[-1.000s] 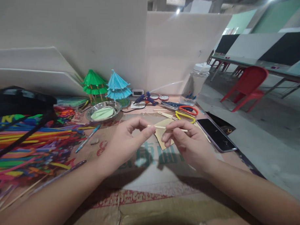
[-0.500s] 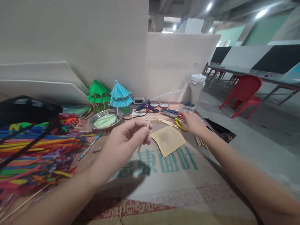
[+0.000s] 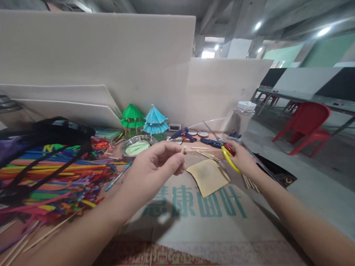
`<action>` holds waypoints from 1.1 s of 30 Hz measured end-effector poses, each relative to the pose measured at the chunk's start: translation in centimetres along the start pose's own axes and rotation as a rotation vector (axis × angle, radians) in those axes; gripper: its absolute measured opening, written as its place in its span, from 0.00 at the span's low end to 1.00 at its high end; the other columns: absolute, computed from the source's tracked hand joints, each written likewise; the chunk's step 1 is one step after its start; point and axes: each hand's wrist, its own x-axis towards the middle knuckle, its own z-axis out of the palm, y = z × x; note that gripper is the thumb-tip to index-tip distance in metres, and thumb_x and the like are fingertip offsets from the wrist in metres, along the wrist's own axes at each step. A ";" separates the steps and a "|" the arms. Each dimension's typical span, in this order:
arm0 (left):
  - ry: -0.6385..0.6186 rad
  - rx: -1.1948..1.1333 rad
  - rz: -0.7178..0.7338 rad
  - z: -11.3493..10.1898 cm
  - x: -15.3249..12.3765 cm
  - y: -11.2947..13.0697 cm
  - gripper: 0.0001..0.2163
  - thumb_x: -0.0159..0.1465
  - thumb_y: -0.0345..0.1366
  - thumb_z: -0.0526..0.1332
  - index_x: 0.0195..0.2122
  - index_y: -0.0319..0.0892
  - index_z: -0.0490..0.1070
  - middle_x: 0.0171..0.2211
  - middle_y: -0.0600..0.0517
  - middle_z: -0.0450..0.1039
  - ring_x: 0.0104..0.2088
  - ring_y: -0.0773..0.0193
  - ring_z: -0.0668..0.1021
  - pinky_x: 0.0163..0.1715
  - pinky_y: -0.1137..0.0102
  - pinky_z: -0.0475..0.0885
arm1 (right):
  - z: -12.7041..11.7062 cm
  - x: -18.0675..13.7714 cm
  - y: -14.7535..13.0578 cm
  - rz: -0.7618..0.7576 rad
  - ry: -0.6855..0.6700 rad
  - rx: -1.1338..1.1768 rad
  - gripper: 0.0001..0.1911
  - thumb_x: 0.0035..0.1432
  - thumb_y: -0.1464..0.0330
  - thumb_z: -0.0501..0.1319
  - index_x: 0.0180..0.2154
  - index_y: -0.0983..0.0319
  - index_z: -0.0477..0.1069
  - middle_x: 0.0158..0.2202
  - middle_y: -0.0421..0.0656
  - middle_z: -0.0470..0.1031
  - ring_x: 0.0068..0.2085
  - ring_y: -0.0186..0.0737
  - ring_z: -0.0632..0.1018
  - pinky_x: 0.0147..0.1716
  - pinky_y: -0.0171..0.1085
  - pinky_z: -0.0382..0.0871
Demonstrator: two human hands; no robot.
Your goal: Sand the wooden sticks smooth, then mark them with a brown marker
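Note:
Between the thumb and fingers of my left hand [image 3: 163, 160] is a thin wooden stick [image 3: 183, 150], only its tip showing. My right hand [image 3: 243, 160] grips a pair of scissors [image 3: 231, 162] by its yellow and red handles, the blades pointing up and away. A tan square of sandpaper [image 3: 209, 177], with a dark smudge in its middle, lies on the cardboard [image 3: 204, 229] between my hands. Several light wooden sticks [image 3: 207, 155] rest just behind it, and more sticks [image 3: 250, 183] lie under my right wrist.
A blue glue gun [image 3: 181, 133], a metal bowl [image 3: 126, 144] and green [image 3: 132, 118] and blue [image 3: 154, 120] paper-roofed models stand at the back. Colourful pipe cleaners [image 3: 59, 176] and a black bag [image 3: 69, 129] crowd the left. A clear jar [image 3: 243, 117] stands at the back right.
My right hand has lifted the scissors from the tabletop, and their blades now show. My left hand still pinches the stick. The view has shifted slightly left and up.

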 end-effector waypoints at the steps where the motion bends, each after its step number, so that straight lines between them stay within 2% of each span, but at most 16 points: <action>1: 0.009 0.019 0.006 -0.2 0.0 0.0 0.05 0.66 0.38 0.63 0.38 0.43 0.73 0.26 0.55 0.75 0.27 0.69 0.77 0.28 0.74 0.74 | -0.5 -0.4 -1.2 -0.018 -0.008 0.158 0.27 0.60 0.61 0.60 0.59 0.63 0.65 0.42 0.51 0.80 0.39 0.49 0.80 0.38 0.42 0.73; 3: 0.033 0.074 0.019 -0.4 0.0 -0.1 0.06 0.65 0.40 0.65 0.38 0.43 0.73 0.28 0.55 0.76 0.27 0.69 0.77 0.28 0.74 0.74 | -1.8 -1.4 -4.2 -0.117 -0.008 0.410 0.26 0.59 0.61 0.61 0.57 0.60 0.64 0.40 0.47 0.78 0.37 0.47 0.79 0.37 0.43 0.73; 5: 0.064 0.137 0.037 -0.6 -0.1 -0.2 0.07 0.65 0.41 0.66 0.38 0.44 0.73 0.29 0.55 0.76 0.27 0.70 0.76 0.28 0.75 0.73 | -3.1 -2.6 -7.5 -0.208 0.002 0.512 0.22 0.59 0.60 0.64 0.54 0.57 0.66 0.39 0.45 0.77 0.36 0.45 0.78 0.37 0.43 0.73; 8: 0.101 0.207 0.068 -0.8 -0.3 -0.1 0.07 0.65 0.42 0.66 0.38 0.45 0.74 0.29 0.56 0.75 0.28 0.70 0.76 0.26 0.76 0.71 | -4.7 -4.6 -11.6 -0.307 -0.107 0.722 0.15 0.63 0.57 0.61 0.48 0.56 0.68 0.32 0.42 0.73 0.30 0.41 0.74 0.31 0.39 0.70; 11: 0.137 0.251 0.093 -0.8 -0.5 -0.1 0.07 0.65 0.42 0.66 0.37 0.45 0.74 0.30 0.56 0.75 0.29 0.70 0.76 0.27 0.76 0.70 | -5.1 -6.4 -13.8 -0.354 -0.203 0.855 0.15 0.66 0.53 0.58 0.47 0.56 0.66 0.31 0.42 0.70 0.28 0.39 0.71 0.27 0.38 0.68; 14: 0.153 0.275 0.115 -0.8 -0.5 -0.2 0.07 0.65 0.42 0.66 0.37 0.44 0.74 0.31 0.55 0.75 0.29 0.69 0.76 0.27 0.75 0.70 | -4.5 -7.6 -14.0 -0.336 -0.245 0.886 0.19 0.65 0.50 0.57 0.49 0.55 0.65 0.32 0.42 0.68 0.28 0.38 0.69 0.26 0.37 0.65; 20: 0.130 0.338 0.126 -0.8 -0.7 -0.6 0.08 0.67 0.42 0.64 0.39 0.44 0.74 0.29 0.55 0.74 0.30 0.67 0.76 0.27 0.73 0.69 | -3.3 -8.4 -13.0 -0.362 -0.268 0.748 0.26 0.60 0.45 0.59 0.48 0.58 0.66 0.34 0.41 0.66 0.32 0.39 0.66 0.30 0.37 0.63; 26: 0.144 0.375 0.105 -0.7 -0.8 -1.4 0.08 0.67 0.43 0.64 0.39 0.44 0.73 0.30 0.54 0.75 0.31 0.66 0.77 0.29 0.72 0.69 | -2.5 -8.6 -13.3 -0.335 -0.375 0.794 0.33 0.58 0.39 0.56 0.48 0.60 0.66 0.32 0.39 0.61 0.31 0.36 0.61 0.29 0.36 0.58; 33: 0.100 0.292 0.122 -0.5 -0.6 -0.9 0.05 0.69 0.40 0.61 0.40 0.46 0.72 0.30 0.56 0.77 0.31 0.69 0.79 0.29 0.75 0.71 | -2.0 -8.6 -13.4 -0.321 -0.420 0.856 0.36 0.57 0.36 0.53 0.48 0.60 0.66 0.33 0.39 0.60 0.30 0.35 0.61 0.29 0.36 0.58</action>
